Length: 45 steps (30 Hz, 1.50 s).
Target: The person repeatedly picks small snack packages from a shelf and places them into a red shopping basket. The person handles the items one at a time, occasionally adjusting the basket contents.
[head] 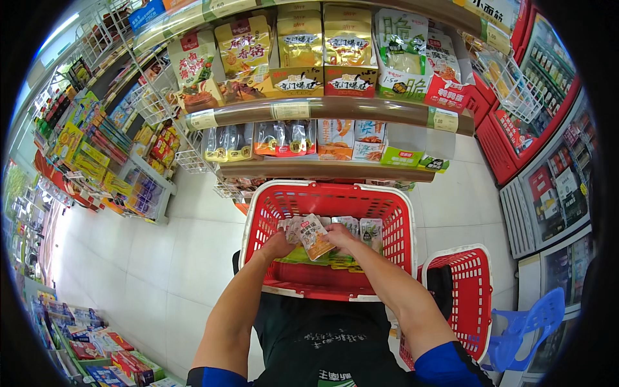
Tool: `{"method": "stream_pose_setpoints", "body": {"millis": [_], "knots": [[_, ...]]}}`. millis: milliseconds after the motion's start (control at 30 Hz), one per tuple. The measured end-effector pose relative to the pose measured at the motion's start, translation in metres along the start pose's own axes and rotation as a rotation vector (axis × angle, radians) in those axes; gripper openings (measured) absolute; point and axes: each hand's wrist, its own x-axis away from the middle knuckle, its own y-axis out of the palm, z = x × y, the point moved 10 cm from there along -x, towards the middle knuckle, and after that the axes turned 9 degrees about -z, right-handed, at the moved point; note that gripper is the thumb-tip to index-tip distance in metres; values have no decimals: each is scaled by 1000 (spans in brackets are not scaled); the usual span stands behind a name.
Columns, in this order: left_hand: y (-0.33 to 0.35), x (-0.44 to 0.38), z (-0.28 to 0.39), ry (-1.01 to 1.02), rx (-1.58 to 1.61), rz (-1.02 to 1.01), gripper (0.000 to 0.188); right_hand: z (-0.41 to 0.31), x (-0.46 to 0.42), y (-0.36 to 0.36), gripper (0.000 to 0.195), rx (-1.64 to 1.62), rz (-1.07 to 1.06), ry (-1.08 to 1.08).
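A red plastic shopping basket (pixel 333 193) with a white rim is in front of me, against the snack shelves. My right hand (pixel 340 237) grips the edge of a white-and-orange snack packet (pixel 315 237), tilted above the others in the basket. At the basket's left part my left hand (pixel 279 245) is closed around the lower ends of several pale packets (pixel 291 229). Green-and-white snack packets (pixel 371 230) stand at the right inside the basket, and yellow-green packs (pixel 302 255) lie beneath my hands. My fingertips are partly hidden by the packets.
Shelves with a brown rail (pixel 329 109) hold boxed snack packets beyond the basket. A second red basket (pixel 471 300) and a blue plastic chair (pixel 529 324) are at the right, near glass-door coolers (pixel 556 193). Wire racks and display shelves line the left. Boxed goods (pixel 111 343) lie at the lower left.
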Motion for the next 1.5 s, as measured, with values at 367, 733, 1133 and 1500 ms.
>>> {"method": "stream_pose_setpoints", "body": {"millis": [367,733,1133,1500], "knots": [[12,-24,-35,-56,415,15,43,12,3,18,37,-27,-176,89],[-44,69,30,287,1253,145,20,-92,112,-18,35,-97,-43,-270],[-30,84,70,419,1451,279,7,-138,151,24,32,-79,-116,-510],[-56,102,92,635,1130,424,29,-150,172,7,22,-81,26,-692]]}}
